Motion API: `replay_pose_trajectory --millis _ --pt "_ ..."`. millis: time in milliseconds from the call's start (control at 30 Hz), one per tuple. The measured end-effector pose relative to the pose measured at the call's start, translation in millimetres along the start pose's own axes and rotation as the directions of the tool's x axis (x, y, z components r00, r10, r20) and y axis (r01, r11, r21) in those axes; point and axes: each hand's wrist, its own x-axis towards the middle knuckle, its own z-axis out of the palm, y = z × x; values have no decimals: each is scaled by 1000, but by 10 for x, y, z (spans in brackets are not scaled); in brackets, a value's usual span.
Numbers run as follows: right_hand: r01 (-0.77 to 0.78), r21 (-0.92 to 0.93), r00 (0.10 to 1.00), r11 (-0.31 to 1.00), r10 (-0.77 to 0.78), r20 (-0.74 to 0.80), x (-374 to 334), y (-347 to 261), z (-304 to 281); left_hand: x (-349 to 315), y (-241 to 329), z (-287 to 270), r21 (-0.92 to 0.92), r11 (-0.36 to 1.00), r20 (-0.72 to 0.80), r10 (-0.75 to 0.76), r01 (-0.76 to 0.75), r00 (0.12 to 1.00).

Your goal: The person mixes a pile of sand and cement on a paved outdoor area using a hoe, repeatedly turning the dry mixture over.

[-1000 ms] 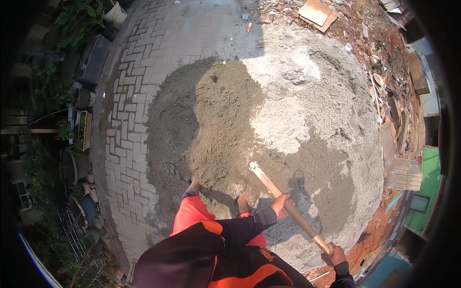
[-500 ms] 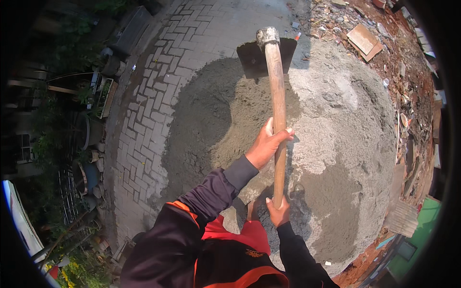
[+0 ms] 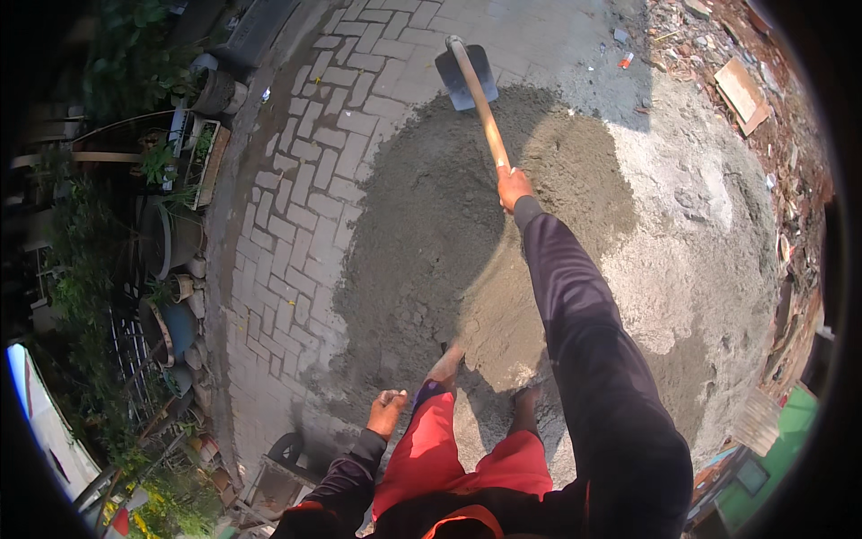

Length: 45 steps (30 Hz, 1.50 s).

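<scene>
My right hand (image 3: 514, 189), at the end of an outstretched arm, is closed round the wooden handle of a hoe (image 3: 486, 117). The hoe's broad metal blade (image 3: 467, 79) is at the far edge of a large heap of damp grey mortar mix (image 3: 422, 216). Whether the blade touches the ground I cannot tell. Beside my left knee, my left hand (image 3: 386, 413) hangs with its fingers curled in and nothing visible in them. My bare legs come down to the near part of the mix; my feet are hard to make out.
Paving blocks (image 3: 296, 225) run along the left, past plant pots (image 3: 180, 328). A wheelbarrow (image 3: 274, 490) stands at the lower left. Paler, drier mix (image 3: 691, 242) spreads on the right, bordered by rubble with a broken board (image 3: 742, 94).
My left hand has let go of the hoe's handle and dropped beside my left leg. My right hand has moved forward with the hoe, whose blade has shifted slightly left and farther off.
</scene>
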Motion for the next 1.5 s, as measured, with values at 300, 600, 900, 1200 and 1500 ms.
replay_pose_trajectory --millis 300,600,900,1200,1500 --pt "-277 -122 933 953 297 201 -1482 1197 -83 -29 692 1020 288 911 84 284 -296 955" --pt "155 -543 880 826 135 456 -3107 2010 -2190 109 680 3192 814 -97 474 680 -573 559" --pt "-107 -751 932 651 329 153 -6979 3316 -5731 -2456 -712 5357 -17 -105 990 -141 -994 -2" --pt "-599 -628 795 496 460 -395 -9163 4842 -5906 -3986 -1710 5986 -179 -45 891 -432 -983 -142" --pt "145 -88 971 985 -125 203 -5396 3924 -2335 -1759 1419 3401 93 -814 905 -171 -574 389"
